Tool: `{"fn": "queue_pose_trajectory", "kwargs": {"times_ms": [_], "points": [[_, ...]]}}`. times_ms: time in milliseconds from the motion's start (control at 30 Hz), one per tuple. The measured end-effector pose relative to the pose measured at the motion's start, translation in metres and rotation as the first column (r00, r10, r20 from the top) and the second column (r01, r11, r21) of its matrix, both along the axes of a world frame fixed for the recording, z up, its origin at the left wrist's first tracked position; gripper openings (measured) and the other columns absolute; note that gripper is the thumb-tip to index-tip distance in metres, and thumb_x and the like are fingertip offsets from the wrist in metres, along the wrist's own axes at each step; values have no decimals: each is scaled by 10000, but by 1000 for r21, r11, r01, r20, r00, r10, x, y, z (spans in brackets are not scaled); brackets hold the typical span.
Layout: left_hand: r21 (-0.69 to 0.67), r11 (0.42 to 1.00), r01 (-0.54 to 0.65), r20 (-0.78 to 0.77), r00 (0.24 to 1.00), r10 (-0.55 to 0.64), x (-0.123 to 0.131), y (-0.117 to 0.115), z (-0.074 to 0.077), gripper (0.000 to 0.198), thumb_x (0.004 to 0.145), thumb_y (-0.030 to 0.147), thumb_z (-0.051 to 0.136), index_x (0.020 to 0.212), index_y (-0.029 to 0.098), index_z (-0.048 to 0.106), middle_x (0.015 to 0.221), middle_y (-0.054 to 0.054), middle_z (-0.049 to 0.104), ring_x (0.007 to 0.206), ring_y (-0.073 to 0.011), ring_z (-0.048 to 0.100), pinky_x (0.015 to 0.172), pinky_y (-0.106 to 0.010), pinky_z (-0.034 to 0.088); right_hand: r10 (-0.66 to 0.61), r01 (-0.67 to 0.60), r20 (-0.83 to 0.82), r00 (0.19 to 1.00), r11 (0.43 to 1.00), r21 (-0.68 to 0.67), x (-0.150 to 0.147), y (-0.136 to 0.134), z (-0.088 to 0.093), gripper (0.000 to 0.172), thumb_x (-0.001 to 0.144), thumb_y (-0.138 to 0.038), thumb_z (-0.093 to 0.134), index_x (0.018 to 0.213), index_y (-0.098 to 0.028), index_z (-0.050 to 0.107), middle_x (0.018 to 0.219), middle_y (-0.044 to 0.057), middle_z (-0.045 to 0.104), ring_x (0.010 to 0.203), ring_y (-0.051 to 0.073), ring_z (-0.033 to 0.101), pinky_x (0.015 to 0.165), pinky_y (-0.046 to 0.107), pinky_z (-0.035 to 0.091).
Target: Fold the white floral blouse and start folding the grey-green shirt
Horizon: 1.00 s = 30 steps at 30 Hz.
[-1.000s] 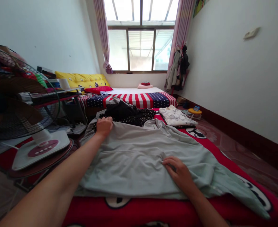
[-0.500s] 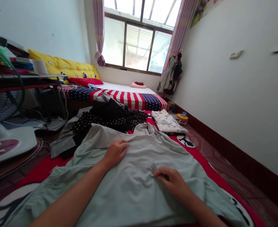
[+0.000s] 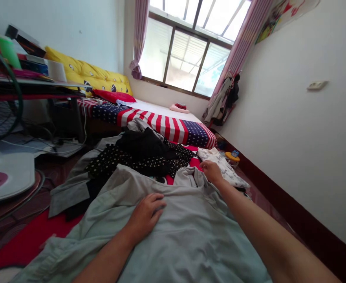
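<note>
A pale grey-green hooded top [image 3: 187,220] lies spread out in front of me, wrinkled, with its hood or collar at the far end. My left hand [image 3: 147,215] rests flat on the upper left part of the cloth, fingers stretched out and slightly apart. At the far right of the top, beside the bunched collar, my right hand [image 3: 211,171] has its fingers bent down at the fabric's edge, and they look closed on it. The fingertips are partly hidden.
Beyond the top is a heap of black and dotted clothes [image 3: 140,151]. Folded floral clothing [image 3: 227,167] lies to the right, on the red patterned mat [image 3: 19,241]. A fan base [image 3: 9,173] and a desk [image 3: 66,84] stand at left; a bed [image 3: 158,108] is behind.
My right hand has left the middle of the top and reached forward to its far right edge by the collar. My left hand stays on the cloth. The view has tilted.
</note>
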<state>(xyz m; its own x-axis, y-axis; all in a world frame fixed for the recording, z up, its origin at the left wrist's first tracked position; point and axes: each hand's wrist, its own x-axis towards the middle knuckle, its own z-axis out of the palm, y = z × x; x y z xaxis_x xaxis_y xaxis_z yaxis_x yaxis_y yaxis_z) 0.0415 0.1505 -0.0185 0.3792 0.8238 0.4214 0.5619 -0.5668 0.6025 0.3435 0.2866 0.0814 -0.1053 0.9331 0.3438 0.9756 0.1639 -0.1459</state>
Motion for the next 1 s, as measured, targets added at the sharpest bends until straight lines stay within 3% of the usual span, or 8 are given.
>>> {"fn": "queue_pose_trajectory", "kwargs": {"times_ms": [167, 400, 500, 633, 733, 867, 933, 1000], "points": [[-16, 1000, -7, 3, 1000, 7, 0, -1, 0, 268, 834, 150, 545, 1038, 251, 686, 1237, -62, 609, 1158, -230, 545, 1001, -383, 437, 91, -84, 32, 995, 981, -175, -34, 41, -5, 172, 775, -215, 628, 909, -221, 735, 959, 25, 723, 901, 180, 651, 788, 235, 468], [-17, 1000, -2, 3, 1000, 2, 0, 0, 0, 257, 836, 148, 545, 1025, 243, 691, 1226, -67, 612, 1151, -233, 548, 998, -396, 438, 127, -110, 36, 991, 948, -297, -78, 32, -12, 399, 444, -240, 863, 824, -235, 743, 892, 34, 735, 862, 250, 669, 734, 267, 488], [-1, 1000, 4, 2, 1000, -4, 0, 0, -1, 251, 841, 150, 537, 1018, 235, 693, 1227, -72, 612, 1144, -233, 554, 996, -397, 442, -1, -4, -30, 1000, 989, -146, -67, 27, 14, 112, 657, -272, 717, 737, -195, 707, 859, 60, 723, 897, 256, 657, 773, 294, 486], [29, 999, 16, -9, 1000, -16, -1, 1, -2, 255, 844, 152, 528, 1019, 229, 697, 1225, -77, 614, 1138, -236, 563, 988, -401, 454, -174, 192, -209, 962, 979, 71, -21, 14, 67, 282, 867, -335, 427, 859, -146, 636, 882, 96, 694, 872, 213, 658, 728, 288, 523], [48, 999, 16, -14, 1000, -15, -1, 2, -3, 253, 847, 162, 526, 1015, 231, 702, 1221, -76, 618, 1133, -238, 569, 986, -404, 460, -155, 311, -644, 750, 941, 135, 14, -26, 81, 264, 877, -372, 379, 898, -169, 546, 734, 33, 655, 664, 168, 667, 601, 279, 555], [65, 998, 13, -17, 1000, -12, 0, 2, -4, 256, 852, 173, 516, 1019, 225, 703, 1220, -82, 620, 1127, -242, 573, 986, -414, 465, -3, 355, -987, 163, 933, 55, 39, -122, 40, 213, 724, -374, 616, 790, -223, 481, 677, -26, 644, 645, 163, 688, 625, 271, 581], [70, 997, 15, -21, 1000, -13, 0, 2, -5, 257, 851, 175, 514, 1019, 222, 703, 1219, -84, 619, 1128, -243, 572, 985, -416, 466, -223, 280, -966, 133, 943, -179, 46, -173, 6, 286, 673, -398, 680, 839, -215, 536, 758, 6, 689, 605, 160, 682, 545, 247, 557], [71, 997, 18, -30, 999, -16, 0, 2, -6, 255, 850, 176, 514, 1014, 220, 703, 1217, -85, 619, 1129, -244, 570, 986, -418, 465, -504, 106, -808, 304, 861, -497, 52, -214, -21, 341, 651, -475, 702, 784, -190, 570, 740, 50, 698, 535, 164, 657, 458, 243, 506]]}}
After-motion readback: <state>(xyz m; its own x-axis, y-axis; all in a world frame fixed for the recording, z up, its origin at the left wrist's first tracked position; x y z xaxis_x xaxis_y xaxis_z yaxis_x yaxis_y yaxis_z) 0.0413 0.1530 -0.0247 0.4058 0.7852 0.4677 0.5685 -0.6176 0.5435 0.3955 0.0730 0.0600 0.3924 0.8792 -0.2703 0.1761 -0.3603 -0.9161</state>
